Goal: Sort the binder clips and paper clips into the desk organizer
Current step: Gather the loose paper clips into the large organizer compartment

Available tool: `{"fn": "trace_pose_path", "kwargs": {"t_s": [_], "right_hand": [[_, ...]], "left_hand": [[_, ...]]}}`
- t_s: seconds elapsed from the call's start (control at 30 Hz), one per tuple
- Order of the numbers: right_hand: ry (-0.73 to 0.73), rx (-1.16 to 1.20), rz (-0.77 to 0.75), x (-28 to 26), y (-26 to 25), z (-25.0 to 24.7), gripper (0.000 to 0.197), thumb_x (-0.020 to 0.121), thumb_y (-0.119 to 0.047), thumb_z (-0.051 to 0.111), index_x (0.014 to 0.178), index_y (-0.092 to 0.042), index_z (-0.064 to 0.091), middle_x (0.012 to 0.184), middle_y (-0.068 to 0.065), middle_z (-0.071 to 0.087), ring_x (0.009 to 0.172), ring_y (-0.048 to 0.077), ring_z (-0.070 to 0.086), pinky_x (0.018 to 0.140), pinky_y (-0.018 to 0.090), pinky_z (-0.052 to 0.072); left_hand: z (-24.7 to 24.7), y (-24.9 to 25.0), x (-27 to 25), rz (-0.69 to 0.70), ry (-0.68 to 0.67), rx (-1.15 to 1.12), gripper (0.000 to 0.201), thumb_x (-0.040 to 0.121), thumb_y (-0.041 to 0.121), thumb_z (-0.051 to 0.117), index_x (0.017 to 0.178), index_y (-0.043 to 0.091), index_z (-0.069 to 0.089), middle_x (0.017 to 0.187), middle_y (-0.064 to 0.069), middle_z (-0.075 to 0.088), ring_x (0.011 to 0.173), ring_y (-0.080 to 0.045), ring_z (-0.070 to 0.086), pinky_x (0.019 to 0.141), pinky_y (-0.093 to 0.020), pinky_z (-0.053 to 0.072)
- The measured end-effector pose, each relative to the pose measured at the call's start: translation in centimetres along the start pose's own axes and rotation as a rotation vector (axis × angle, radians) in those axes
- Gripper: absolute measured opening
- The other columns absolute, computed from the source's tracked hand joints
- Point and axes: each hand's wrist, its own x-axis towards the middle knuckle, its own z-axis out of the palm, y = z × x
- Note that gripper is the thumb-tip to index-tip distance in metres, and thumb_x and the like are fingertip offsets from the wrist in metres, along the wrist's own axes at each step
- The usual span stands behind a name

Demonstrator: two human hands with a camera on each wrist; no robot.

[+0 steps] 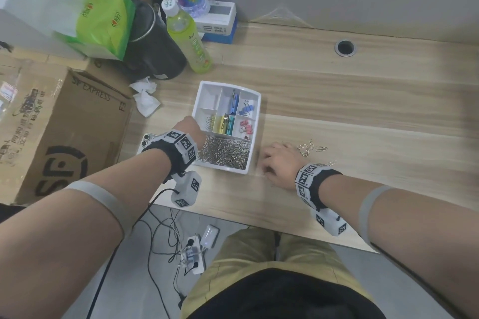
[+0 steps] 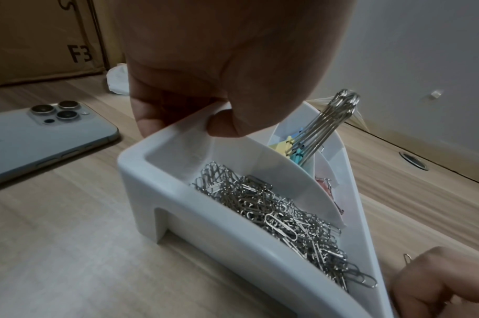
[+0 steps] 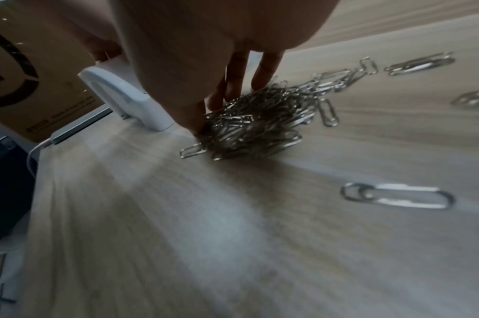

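The white desk organizer (image 1: pixel 255 134) stands mid-table. Its long front compartment holds a heap of silver paper clips (image 1: pixel 223 154) (image 2: pixel 273 215). Coloured binder clips (image 1: pixel 225 122) (image 2: pixel 325 131) fill the compartments behind. My left hand (image 1: pixel 191 124) (image 2: pixel 189 122) pinches the organizer's left rim (image 2: pixel 156 163) between thumb and fingers. Just right of the organizer, my right hand (image 1: pixel 272 160) (image 3: pixel 227 105) closes thumb and fingers around a pile of paper clips (image 3: pixel 254 124) lying on the table. Loose paper clips (image 1: pixel 311 147) (image 3: pixel 396 195) are scattered beyond it.
A phone (image 1: pixel 145 141) (image 2: pixel 42 133) lies face down left of the organizer, beside a big cardboard box (image 1: pixel 57 124). Crumpled tissue (image 1: pixel 145 98), a black container (image 1: pixel 153 41), bottles (image 1: pixel 191 41) and a small box stand at the back left. A cable hole (image 1: pixel 345 47) is at the back right.
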Motion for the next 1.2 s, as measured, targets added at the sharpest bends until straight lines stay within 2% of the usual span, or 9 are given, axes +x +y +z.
{"fn": "trace_pose_path", "kwargs": {"t_s": [0.23,0.27,0.37,0.43,0.53,0.63,0.73,0.97,1.2], "right_hand": [[-0.034,-0.065,0.095,-1.8,2.8,-3.1,0.007,0.076,-0.036,0.059,0.075,-0.029,0.059,0.089,-0.010,0.052,0.097,0.020,0.050,0.079,0.031,0.027],[-0.014,-0.061,0.116,-2.3,3.1,-3.7,0.015,0.073,-0.042,0.061,0.081,-0.031,0.058,0.092,-0.010,0.049,0.099,0.020,0.049,0.080,0.032,0.028],[-0.043,-0.108,0.258,-3.3,4.5,-5.1,0.079,0.053,-0.068,0.065,0.120,-0.030,0.050,0.118,-0.003,0.042,0.113,0.021,0.040,0.090,0.039,0.037],[-0.088,-0.122,0.354,-4.0,4.9,-5.5,0.104,0.036,-0.069,0.068,0.129,-0.032,0.039,0.127,-0.001,0.035,0.117,0.022,0.035,0.092,0.043,0.041],[-0.114,-0.093,0.410,-4.9,4.9,-4.9,0.113,0.024,-0.061,0.071,0.128,-0.040,0.033,0.124,-0.002,0.032,0.114,0.022,0.034,0.087,0.041,0.043],[-0.091,-0.041,0.392,-5.0,4.7,-3.7,0.117,0.027,-0.059,0.076,0.133,-0.038,0.032,0.125,-0.002,0.030,0.115,0.021,0.032,0.080,0.033,0.045],[-0.048,0.052,0.363,-4.5,4.2,-2.7,0.105,0.041,-0.057,0.082,0.134,-0.037,0.036,0.129,-0.003,0.030,0.118,0.021,0.030,0.080,0.027,0.040],[-0.031,0.093,0.307,-3.6,3.7,-2.0,0.067,0.070,-0.054,0.074,0.129,-0.036,0.048,0.123,-0.001,0.037,0.115,0.022,0.033,0.089,0.036,0.045],[-0.036,0.150,0.268,-3.3,4.0,-1.9,0.025,0.087,-0.029,0.064,0.111,-0.027,0.062,0.109,0.000,0.046,0.106,0.020,0.038,0.093,0.036,0.040]], "left_hand": [[-0.3,0.3,0.0,-0.007,-0.004,0.040,0.026,0.092,0.007,0.052,0.069,0.011,0.041,0.066,-0.003,0.048,0.054,-0.015,0.044,0.046,-0.024,0.035],[-0.4,0.4,0.0,-0.009,-0.005,0.047,0.027,0.092,0.008,0.053,0.068,0.011,0.042,0.065,-0.003,0.048,0.053,-0.015,0.044,0.046,-0.024,0.035],[-0.6,0.6,0.0,-0.022,-0.010,0.061,0.028,0.092,0.009,0.053,0.066,0.010,0.043,0.063,-0.003,0.047,0.051,-0.015,0.042,0.046,-0.023,0.036],[-0.6,0.7,0.0,-0.023,-0.014,0.062,0.028,0.092,0.009,0.053,0.066,0.010,0.043,0.062,-0.002,0.047,0.051,-0.015,0.043,0.047,-0.023,0.036],[-0.5,0.9,0.0,-0.022,-0.015,0.059,0.027,0.092,0.008,0.052,0.067,0.010,0.043,0.064,-0.003,0.047,0.053,-0.016,0.043,0.048,-0.024,0.036],[-0.3,1.0,-0.1,-0.013,-0.007,0.060,0.026,0.092,0.007,0.051,0.067,0.010,0.043,0.065,-0.003,0.048,0.053,-0.015,0.044,0.047,-0.023,0.036],[-0.1,1.3,-0.1,0.008,-0.008,0.065,0.027,0.093,0.007,0.051,0.068,0.011,0.041,0.067,-0.003,0.047,0.055,-0.015,0.044,0.048,-0.023,0.036],[0.3,1.8,-0.3,0.031,0.008,0.038,0.029,0.094,0.010,0.050,0.068,0.013,0.037,0.068,-0.002,0.045,0.055,-0.014,0.042,0.050,-0.023,0.037],[0.5,2.1,-0.6,0.032,0.009,0.022,0.026,0.094,0.010,0.048,0.070,0.013,0.038,0.069,-0.002,0.046,0.055,-0.014,0.043,0.048,-0.023,0.036]]}}
